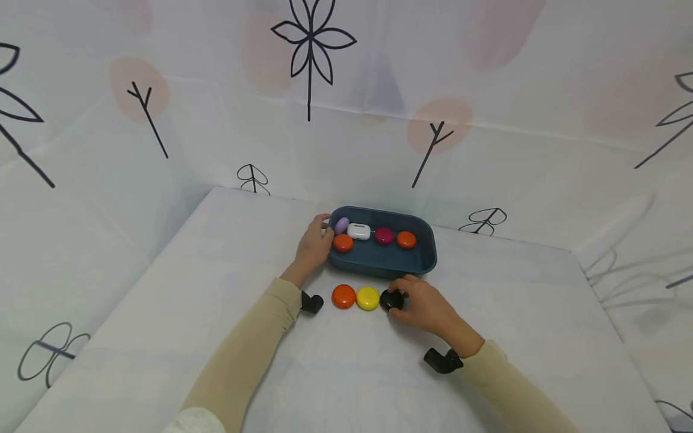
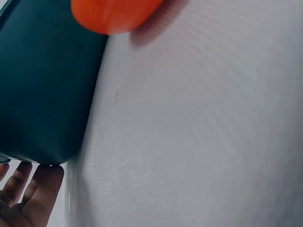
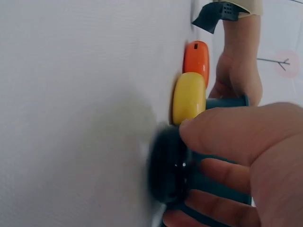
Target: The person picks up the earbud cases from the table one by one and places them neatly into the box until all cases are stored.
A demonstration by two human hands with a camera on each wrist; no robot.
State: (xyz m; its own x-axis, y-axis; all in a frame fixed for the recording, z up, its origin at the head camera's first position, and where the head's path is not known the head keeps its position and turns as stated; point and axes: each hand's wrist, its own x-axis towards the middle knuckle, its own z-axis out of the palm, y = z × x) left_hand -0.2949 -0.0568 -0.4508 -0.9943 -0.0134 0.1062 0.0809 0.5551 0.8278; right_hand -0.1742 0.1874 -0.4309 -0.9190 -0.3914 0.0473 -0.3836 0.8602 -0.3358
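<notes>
My right hand (image 1: 428, 305) pinches a glossy black round case (image 1: 392, 300) between thumb and fingers, on the white table. To its left sits a yellow round case (image 1: 367, 298), then an orange-red one (image 1: 343, 296), all in a row. In the right wrist view the orange case (image 3: 196, 59) has a small dark slot in its side. My left hand (image 1: 314, 245) touches the left end of a dark teal tray (image 1: 373, 262); its fingers (image 2: 45, 189) reach the wall in the left wrist view.
Inside the tray lie a lilac oval piece (image 1: 341, 225), a white case (image 1: 358, 231), a dark red round case (image 1: 384, 236) and two orange ones (image 1: 406, 240). Behind the table hangs a patterned cloth (image 1: 357, 162). Each wrist bears a black mount (image 1: 443, 361).
</notes>
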